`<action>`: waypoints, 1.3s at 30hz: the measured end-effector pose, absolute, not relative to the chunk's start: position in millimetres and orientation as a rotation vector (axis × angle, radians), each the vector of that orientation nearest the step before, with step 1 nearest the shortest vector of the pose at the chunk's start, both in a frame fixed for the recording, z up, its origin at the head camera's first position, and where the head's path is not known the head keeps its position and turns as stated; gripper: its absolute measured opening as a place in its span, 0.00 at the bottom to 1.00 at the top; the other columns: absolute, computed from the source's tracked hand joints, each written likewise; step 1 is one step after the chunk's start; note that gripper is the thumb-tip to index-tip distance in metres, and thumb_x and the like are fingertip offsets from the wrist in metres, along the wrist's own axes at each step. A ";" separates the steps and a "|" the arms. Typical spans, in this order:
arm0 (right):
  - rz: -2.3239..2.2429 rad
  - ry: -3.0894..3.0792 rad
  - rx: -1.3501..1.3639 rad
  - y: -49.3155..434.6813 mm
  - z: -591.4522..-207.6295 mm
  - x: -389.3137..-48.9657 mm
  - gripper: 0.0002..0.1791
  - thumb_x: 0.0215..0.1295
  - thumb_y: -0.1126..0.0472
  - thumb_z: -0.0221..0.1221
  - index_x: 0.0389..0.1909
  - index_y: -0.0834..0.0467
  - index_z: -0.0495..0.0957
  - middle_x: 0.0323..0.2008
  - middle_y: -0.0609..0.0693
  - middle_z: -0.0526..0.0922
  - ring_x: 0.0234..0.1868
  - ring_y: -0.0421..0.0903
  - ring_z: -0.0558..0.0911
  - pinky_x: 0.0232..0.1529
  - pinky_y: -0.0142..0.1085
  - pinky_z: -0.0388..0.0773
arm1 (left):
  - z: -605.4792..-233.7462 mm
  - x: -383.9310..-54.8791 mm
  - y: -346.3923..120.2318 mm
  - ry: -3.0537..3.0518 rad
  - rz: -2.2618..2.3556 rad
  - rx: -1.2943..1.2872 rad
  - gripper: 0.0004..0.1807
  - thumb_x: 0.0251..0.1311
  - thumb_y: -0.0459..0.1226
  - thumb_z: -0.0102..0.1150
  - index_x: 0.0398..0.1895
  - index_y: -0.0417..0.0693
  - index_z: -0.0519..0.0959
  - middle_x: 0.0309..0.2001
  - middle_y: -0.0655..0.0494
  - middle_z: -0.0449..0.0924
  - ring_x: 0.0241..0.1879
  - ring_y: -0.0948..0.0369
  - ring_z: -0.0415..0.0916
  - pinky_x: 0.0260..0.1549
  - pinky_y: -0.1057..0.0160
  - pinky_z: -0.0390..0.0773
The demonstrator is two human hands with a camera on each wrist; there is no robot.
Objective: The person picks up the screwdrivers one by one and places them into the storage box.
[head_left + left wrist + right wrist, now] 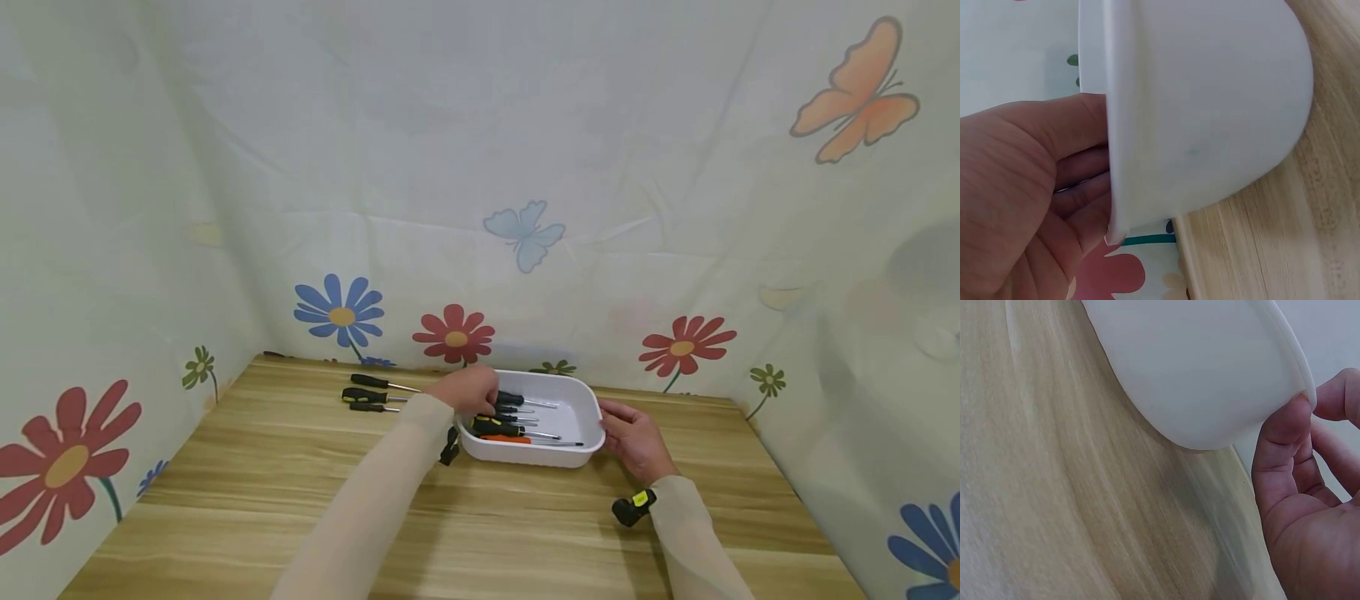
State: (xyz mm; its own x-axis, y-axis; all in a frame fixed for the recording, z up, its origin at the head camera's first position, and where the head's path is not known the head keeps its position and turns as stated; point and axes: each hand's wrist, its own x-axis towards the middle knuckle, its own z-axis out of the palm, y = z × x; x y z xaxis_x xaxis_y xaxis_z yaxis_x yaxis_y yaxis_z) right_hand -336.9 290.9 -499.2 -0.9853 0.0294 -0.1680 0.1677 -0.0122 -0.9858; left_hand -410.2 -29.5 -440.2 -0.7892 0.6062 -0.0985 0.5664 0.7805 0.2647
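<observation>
A white plastic tray (pixel 525 454) with rounded corners stands on the table and holds several screwdrivers. Their handles are mostly black; a black-and-yellow screwdriver (pixel 498 427) and an orange-handled screwdriver (pixel 510 439) lie nearest its front wall. My left hand (pixel 471 389) reaches over the tray's left end, fingers down among the handles. In the left wrist view its fingertips pass behind the tray wall (pixel 1210 112), so whatever they hold is hidden. My right hand (pixel 637 439) pinches the tray's right rim, thumb on the outer side, as the right wrist view shows at the thumb (pixel 1282 437).
Left of the tray, three screwdrivers lie side by side on the wooden table (pixel 247 483): a back one (pixel 369 381), a black-and-yellow one (pixel 365 395) and a smaller front one (pixel 367 407). A flower-printed curtain (pixel 570 292) borders the table's back and sides.
</observation>
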 end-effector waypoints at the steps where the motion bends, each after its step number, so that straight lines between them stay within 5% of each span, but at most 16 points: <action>1: -2.164 2.132 0.215 290.7 -499.1 -336.9 0.27 0.76 0.61 0.58 0.73 0.61 0.69 0.70 0.60 0.74 0.46 0.44 0.84 0.48 0.33 0.85 | -441.0 -410.8 -31.1 2.791 0.353 0.942 0.08 0.61 0.40 0.73 0.26 0.52 0.85 0.24 0.61 0.80 0.28 0.62 0.76 0.36 0.66 0.79; 6: -2.172 2.119 0.220 290.5 -498.8 -336.5 0.27 0.76 0.61 0.58 0.73 0.61 0.69 0.67 0.57 0.78 0.45 0.43 0.85 0.47 0.33 0.85 | -444.9 -414.2 -40.1 2.779 0.474 1.014 0.03 0.62 0.41 0.72 0.34 0.53 0.89 0.28 0.63 0.83 0.30 0.63 0.77 0.38 0.67 0.81; 17: -2.198 2.110 0.209 290.0 -499.3 -336.4 0.27 0.76 0.64 0.58 0.72 0.62 0.69 0.62 0.54 0.82 0.45 0.43 0.85 0.47 0.33 0.86 | -448.7 -403.3 -65.5 2.786 0.782 1.034 0.12 0.67 0.40 0.67 0.51 0.50 0.87 0.44 0.59 0.88 0.43 0.63 0.82 0.53 0.60 0.84; 39: -2.181 2.108 0.238 291.5 -499.6 -337.7 0.26 0.75 0.63 0.58 0.72 0.60 0.70 0.68 0.58 0.77 0.46 0.45 0.84 0.50 0.35 0.85 | -454.9 -375.1 -136.4 2.849 1.232 1.067 0.13 0.68 0.39 0.65 0.53 0.46 0.85 0.51 0.51 0.86 0.51 0.53 0.82 0.54 0.46 0.83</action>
